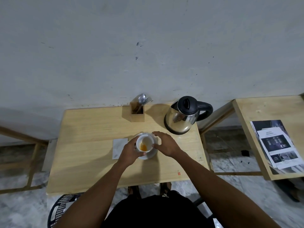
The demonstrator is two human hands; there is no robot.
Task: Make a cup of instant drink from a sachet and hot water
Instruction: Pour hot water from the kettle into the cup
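Near the middle of the table (pixel 92 165), the left hand (pixel 131 151) wraps around a white cup (pixel 144 143) holding orange powder, tilted over its saucer (pixel 152 154). The right hand (pixel 166 143), fingers spread, rests against the cup's far side. A steel kettle (pixel 182 119) stands at the back right corner.

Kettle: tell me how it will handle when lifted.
The kettle probably feels heavy if filled; its water level is hidden. The polished steel body looks slippery and perhaps hot, so the black handle suits a grip best. Its wide base should resist tipping.
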